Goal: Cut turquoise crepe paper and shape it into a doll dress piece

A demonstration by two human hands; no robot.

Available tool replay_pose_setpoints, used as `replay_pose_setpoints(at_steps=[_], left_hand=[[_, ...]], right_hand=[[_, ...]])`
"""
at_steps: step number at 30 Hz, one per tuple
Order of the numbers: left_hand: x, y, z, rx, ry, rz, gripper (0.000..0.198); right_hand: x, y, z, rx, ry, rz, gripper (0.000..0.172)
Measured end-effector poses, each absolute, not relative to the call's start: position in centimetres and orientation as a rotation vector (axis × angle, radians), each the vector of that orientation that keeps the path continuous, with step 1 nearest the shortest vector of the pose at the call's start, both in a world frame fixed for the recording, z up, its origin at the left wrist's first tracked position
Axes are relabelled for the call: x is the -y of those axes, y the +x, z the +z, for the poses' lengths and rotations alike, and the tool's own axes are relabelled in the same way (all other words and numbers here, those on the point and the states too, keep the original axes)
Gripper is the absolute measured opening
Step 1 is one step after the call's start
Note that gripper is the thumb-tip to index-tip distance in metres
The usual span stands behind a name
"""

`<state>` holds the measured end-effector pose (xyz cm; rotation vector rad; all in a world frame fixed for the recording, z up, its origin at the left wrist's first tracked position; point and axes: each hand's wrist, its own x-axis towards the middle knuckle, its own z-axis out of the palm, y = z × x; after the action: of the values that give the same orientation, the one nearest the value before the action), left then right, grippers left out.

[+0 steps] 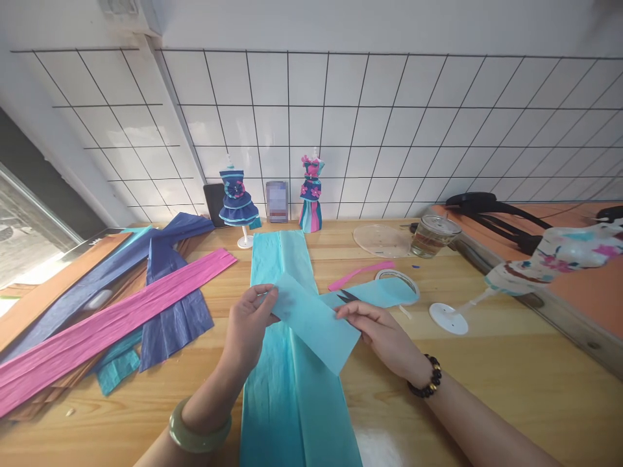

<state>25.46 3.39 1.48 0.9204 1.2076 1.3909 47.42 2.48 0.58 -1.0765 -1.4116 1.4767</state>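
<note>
A rectangular piece of light blue crepe paper (316,324) is held up slantwise between my hands. My left hand (247,327) pinches its upper left corner between thumb and fingers. On the paper's right edge are the closed fingers of my right hand (387,337). The dark blades of scissors (347,296) stick out above those fingers; their handles are hidden in the hand. Below lies a long folded length of turquoise crepe paper (272,402), running away from me. Behind my right hand, a light blue strip (384,292) crosses a roll of white tape (413,283).
Pink (121,318) and dark blue (178,331) crepe strips are heaped at left. Two small dressed forms (236,194) (311,194) and a phone (277,202) stand along the tiled wall. At right are a drink cup (433,237) and a white dress form (549,263), tilted over.
</note>
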Motion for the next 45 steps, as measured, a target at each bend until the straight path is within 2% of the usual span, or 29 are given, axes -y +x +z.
replay_pose_setpoints(at_steps=[4, 8, 14, 18, 21, 25, 30, 35, 37, 40, 42, 45], left_hand=[[-3.3, 25.6, 1.4, -1.185, 0.959, 1.409, 0.029], [-3.3, 25.7, 1.1, -1.203, 0.987, 1.402, 0.027], [-3.4, 25.7, 0.9, -1.289, 1.039, 1.372, 0.031], [-3.3, 25.7, 0.8, -1.317, 1.095, 1.350, 0.033], [-3.1, 25.8, 1.0, -1.176, 1.082, 1.308, 0.034], [-3.0, 26.3, 1.0, -0.988, 1.055, 1.206, 0.032], [-2.8, 26.7, 0.7, -0.956, 1.009, 1.108, 0.031], [-2.9, 26.4, 1.0, -0.917, 0.917, 1.090, 0.032], [-2.9, 26.1, 1.2, -0.904, 0.910, 1.061, 0.032], [-3.0, 25.8, 1.3, -0.904, 0.948, 0.994, 0.027], [-2.9, 25.8, 1.1, -0.922, 0.988, 0.947, 0.023], [-2.8, 25.9, 0.7, -0.961, 1.057, 0.908, 0.018]], right_hand=[[-2.3, 47.0, 0.5, 1.238, -1.060, 1.708, 0.033], [-2.1, 46.4, 0.7, 1.394, -1.138, 1.579, 0.047], [-2.4, 46.6, 0.9, 1.466, -1.283, 1.426, 0.044], [-2.5, 46.7, 0.5, 1.473, -1.236, 1.424, 0.036], [-2.5, 46.7, 0.5, 1.405, -1.178, 1.470, 0.033], [-2.3, 46.4, 0.9, 1.269, -1.097, 1.577, 0.038], [-1.8, 46.3, 0.9, 1.311, -1.092, 1.632, 0.054], [-1.1, 46.9, 1.2, 1.543, -0.887, 1.750, 0.090], [-0.9, 47.1, 1.5, 1.701, -0.919, 1.692, 0.083], [-0.9, 47.1, 1.7, 1.900, -0.976, 1.488, 0.048], [-1.0, 46.8, 1.6, 1.955, -0.928, 1.405, 0.031], [-1.1, 46.4, 0.9, 1.906, -0.823, 1.494, 0.021]])
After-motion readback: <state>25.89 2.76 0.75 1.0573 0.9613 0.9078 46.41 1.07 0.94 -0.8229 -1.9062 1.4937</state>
